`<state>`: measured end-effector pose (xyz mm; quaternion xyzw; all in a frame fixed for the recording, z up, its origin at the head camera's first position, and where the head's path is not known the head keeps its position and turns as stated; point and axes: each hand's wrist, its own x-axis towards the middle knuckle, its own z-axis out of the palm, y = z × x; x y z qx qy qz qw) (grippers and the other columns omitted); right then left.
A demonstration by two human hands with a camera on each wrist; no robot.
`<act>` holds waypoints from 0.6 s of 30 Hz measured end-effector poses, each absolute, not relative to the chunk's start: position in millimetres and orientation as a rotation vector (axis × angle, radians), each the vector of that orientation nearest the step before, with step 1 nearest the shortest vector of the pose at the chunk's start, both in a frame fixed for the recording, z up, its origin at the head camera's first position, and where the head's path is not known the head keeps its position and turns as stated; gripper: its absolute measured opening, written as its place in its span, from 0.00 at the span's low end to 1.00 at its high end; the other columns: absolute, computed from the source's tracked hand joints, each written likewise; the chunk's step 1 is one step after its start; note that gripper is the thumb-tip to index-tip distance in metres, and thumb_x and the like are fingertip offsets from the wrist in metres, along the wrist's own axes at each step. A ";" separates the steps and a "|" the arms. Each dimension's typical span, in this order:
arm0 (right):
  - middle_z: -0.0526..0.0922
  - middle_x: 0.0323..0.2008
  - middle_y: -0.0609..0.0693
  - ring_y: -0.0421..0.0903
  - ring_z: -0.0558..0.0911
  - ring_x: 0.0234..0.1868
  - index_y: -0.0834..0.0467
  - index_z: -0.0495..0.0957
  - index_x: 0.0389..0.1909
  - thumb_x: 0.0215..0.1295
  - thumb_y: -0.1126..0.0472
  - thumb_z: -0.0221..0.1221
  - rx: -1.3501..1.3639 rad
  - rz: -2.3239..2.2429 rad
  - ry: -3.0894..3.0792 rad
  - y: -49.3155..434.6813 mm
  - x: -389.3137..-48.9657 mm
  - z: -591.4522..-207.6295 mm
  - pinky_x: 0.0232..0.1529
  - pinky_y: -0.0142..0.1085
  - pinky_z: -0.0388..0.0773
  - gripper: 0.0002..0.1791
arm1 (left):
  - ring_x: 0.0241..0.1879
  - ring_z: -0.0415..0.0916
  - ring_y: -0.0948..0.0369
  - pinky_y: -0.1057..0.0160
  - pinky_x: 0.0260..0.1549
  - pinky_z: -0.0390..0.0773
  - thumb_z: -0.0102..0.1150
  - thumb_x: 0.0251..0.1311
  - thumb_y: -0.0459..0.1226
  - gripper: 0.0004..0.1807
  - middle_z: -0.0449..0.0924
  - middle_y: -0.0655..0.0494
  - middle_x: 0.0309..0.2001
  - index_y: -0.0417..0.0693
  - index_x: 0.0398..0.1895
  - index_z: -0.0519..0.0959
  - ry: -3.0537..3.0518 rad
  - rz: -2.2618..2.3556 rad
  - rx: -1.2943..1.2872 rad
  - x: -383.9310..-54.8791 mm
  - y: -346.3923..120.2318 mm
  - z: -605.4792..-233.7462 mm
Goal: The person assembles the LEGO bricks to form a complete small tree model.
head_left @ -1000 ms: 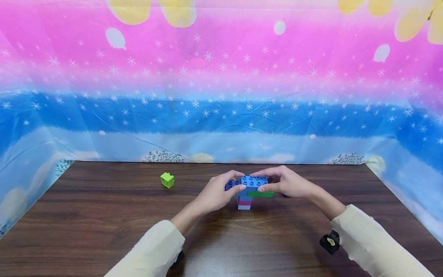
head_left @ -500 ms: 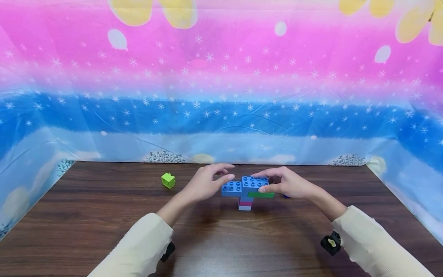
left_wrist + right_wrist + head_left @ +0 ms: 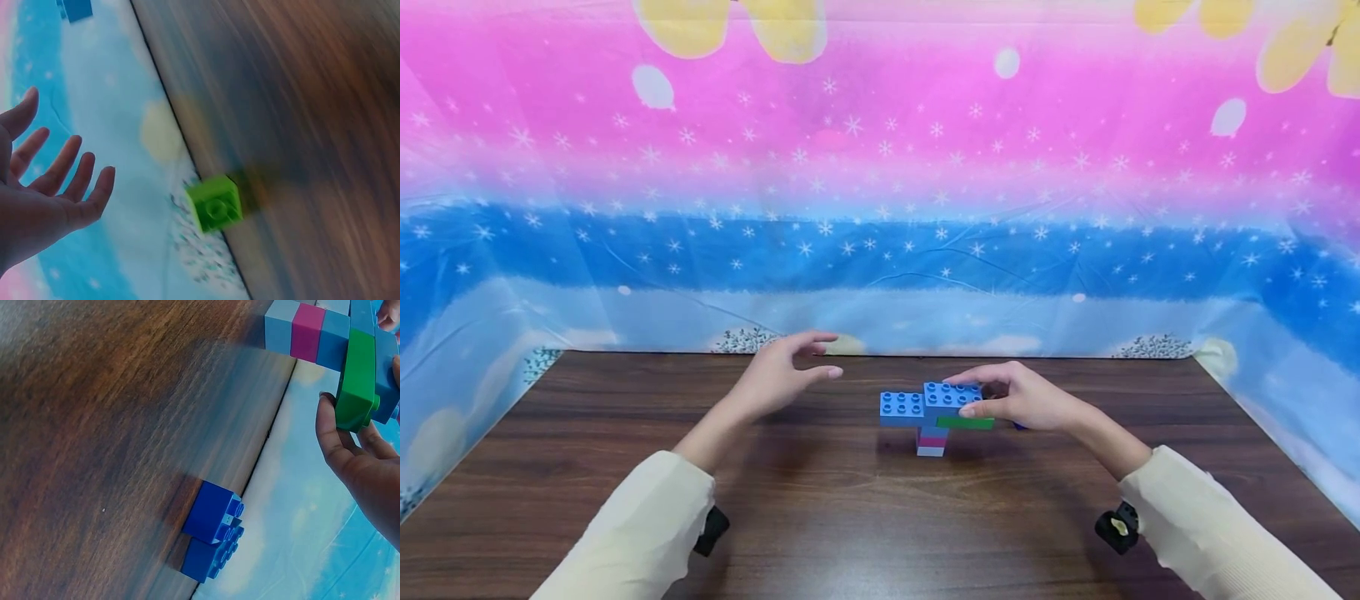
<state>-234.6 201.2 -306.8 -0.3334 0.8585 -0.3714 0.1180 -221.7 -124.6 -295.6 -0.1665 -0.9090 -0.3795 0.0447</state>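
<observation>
My right hand [image 3: 1030, 400] pinches the light blue toy brick [image 3: 942, 398] on top of a built stack, thumb at the front. Under that brick sits a green brick [image 3: 964, 422]; a finger reaches below it in the right wrist view. Another light blue brick [image 3: 901, 408] juts out to the left at the green brick's level. A narrow column with a pink brick [image 3: 306, 332] and a pale one [image 3: 280, 328] carries them, standing on the table. My left hand [image 3: 771, 379] hangs in the air left of the stack, fingers spread and holding nothing. Near it lies a lime green brick [image 3: 215, 203], hidden behind this hand in the head view.
Two dark blue bricks [image 3: 209, 515] lie together on the table right of the stack, mostly hidden by the right hand in the head view. A patterned cloth [image 3: 880, 250] rises behind the wooden table [image 3: 865, 525].
My left hand has let go of the stack and moved left, uncovering the left light blue brick and now covering the lime green one. The right hand keeps its hold.
</observation>
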 end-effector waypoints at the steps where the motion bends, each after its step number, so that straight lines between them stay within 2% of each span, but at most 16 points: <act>1: 0.78 0.48 0.48 0.45 0.77 0.38 0.53 0.73 0.57 0.60 0.52 0.60 -0.975 -1.087 2.512 201.2 -234.7 -306.9 0.34 0.36 0.73 0.24 | 0.54 0.69 0.47 0.47 0.51 0.64 0.62 0.55 0.42 0.26 0.76 0.44 0.50 0.47 0.58 0.72 -2.784 -1.154 -0.495 -222.7 -129.0 -296.7; 7: 0.78 0.47 0.48 0.45 0.77 0.38 0.53 0.73 0.57 0.60 0.52 0.60 -0.960 -1.079 2.514 201.4 -234.2 -306.6 0.33 0.37 0.73 0.24 | 0.54 0.67 0.44 0.45 0.50 0.65 0.61 0.56 0.43 0.27 0.73 0.40 0.53 0.43 0.58 0.70 -2.837 -1.154 -0.440 -225.4 -154.5 -306.2; 18: 0.79 0.47 0.48 0.45 0.77 0.37 0.53 0.73 0.57 0.60 0.53 0.60 -0.970 -1.092 2.496 200.6 -234.1 -305.0 0.33 0.37 0.73 0.23 | 0.56 0.63 0.41 0.42 0.50 0.62 0.61 0.56 0.43 0.30 0.69 0.37 0.56 0.42 0.60 0.67 -2.904 -1.068 -0.319 -230.9 -180.8 -319.8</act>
